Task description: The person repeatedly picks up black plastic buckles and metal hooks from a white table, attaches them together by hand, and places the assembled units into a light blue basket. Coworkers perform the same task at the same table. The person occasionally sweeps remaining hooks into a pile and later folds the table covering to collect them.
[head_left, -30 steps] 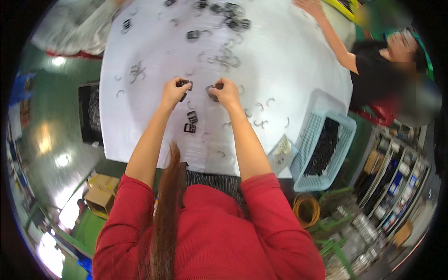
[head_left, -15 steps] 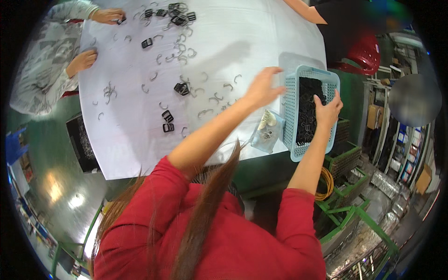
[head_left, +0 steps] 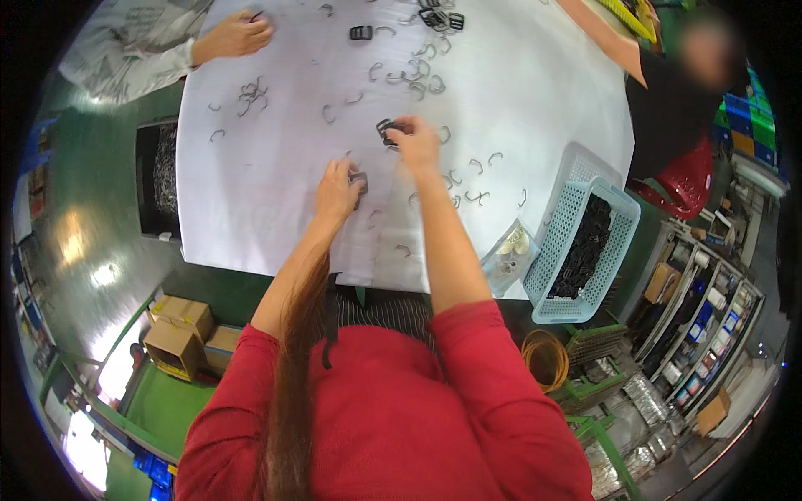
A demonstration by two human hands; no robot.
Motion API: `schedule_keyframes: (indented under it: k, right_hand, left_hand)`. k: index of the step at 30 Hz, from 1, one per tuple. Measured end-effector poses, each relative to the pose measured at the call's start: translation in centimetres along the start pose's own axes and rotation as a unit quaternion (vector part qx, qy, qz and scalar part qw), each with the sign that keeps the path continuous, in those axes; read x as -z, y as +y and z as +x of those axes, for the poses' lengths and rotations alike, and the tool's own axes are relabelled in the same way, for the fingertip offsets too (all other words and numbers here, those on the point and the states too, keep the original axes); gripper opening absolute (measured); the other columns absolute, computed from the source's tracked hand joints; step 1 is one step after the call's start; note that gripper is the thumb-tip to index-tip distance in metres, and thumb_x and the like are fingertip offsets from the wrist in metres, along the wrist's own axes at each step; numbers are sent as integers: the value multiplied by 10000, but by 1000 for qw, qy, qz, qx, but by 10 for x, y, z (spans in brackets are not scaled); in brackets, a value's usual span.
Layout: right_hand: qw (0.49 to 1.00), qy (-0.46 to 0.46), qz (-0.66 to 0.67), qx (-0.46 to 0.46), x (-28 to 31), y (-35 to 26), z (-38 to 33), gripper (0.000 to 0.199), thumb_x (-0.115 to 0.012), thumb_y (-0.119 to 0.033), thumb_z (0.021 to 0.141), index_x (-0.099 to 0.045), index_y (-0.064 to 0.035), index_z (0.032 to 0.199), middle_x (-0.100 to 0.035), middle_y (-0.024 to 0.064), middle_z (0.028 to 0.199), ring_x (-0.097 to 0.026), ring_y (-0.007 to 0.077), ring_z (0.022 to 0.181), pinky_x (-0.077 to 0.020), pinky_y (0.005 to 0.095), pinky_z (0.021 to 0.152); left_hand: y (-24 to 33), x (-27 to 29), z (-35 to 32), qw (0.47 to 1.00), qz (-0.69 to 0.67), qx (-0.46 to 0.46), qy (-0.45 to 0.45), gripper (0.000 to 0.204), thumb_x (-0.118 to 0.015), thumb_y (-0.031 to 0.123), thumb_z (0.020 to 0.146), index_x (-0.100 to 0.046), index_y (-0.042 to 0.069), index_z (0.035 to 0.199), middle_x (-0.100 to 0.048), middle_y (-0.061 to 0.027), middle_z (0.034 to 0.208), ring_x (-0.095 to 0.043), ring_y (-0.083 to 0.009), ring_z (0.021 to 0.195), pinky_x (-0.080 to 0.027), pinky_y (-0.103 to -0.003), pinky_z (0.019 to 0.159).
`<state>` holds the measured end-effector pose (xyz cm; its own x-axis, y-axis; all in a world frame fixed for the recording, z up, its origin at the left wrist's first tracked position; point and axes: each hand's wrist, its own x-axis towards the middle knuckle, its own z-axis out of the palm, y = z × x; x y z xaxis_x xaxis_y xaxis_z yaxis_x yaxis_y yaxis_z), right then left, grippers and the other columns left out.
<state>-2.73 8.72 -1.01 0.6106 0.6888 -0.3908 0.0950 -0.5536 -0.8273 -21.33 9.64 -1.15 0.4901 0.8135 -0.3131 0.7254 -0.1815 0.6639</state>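
Note:
Over the middle of the white-covered table, my left hand (head_left: 336, 192) has its fingers closed on a black buckle (head_left: 360, 185) with slots. Farther off and to its right, my right hand (head_left: 416, 145) pinches at a small group of black buckles (head_left: 387, 130); its fingers partly cover them, so I cannot tell how many it grips. Thin curved metal hooks (head_left: 415, 77) lie scattered beyond and around both hands. Another single buckle (head_left: 361, 32) rests farther away, left of a small heap of buckles (head_left: 438, 18).
A light blue basket (head_left: 551, 288) full of black buckles stands at the table's right edge. Beside it lies a clear plastic bag (head_left: 510, 259) with small parts. A co-worker's hand (head_left: 238, 35) is at the far left; another person (head_left: 681, 100) is at the far right.
Both hands have moved left, away from the blue basket, to the buckles in the middle of the table. My right hand has come out of the basket. The view has shifted left.

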Motion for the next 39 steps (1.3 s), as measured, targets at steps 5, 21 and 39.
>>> schedule_keyframes:
  k: [5, 21, 39]
  right_hand:
    - [996, 9, -78, -33, 56, 8, -17, 287, -751, -171, 656, -670, -19, 886, -685, 99, 798, -635, 163, 698, -486, 283, 643]
    - [987, 27, 67, -143, 107, 25, -78, 208, -706, -143, 739, -663, -35, 912, -668, 34, 773, -589, 101, 687, -405, 215, 588]
    - [969, -180, 3, -168, 45, 21, -70, 256, -680, -304, 789, -605, -69, 857, -600, 16, 708, -593, 168, 670, -470, 337, 552]
  left_hand:
    - [-7, 13, 10, 996, -86, 14, -7, 372, -683, 114, 709, -508, 68, 1035, -545, -137, 896, -544, -317, 886, -446, -417, 752]
    - [-11, 38, 26, 897, -366, 162, -190, 315, -656, 230, 785, -639, 18, 1016, -667, -64, 882, -615, -146, 805, -476, -295, 700]
    - [-53, 59, 15, 837, -477, 218, -155, 228, -619, 185, 856, -634, 31, 1024, -647, -39, 904, -610, -109, 812, -505, -269, 726]
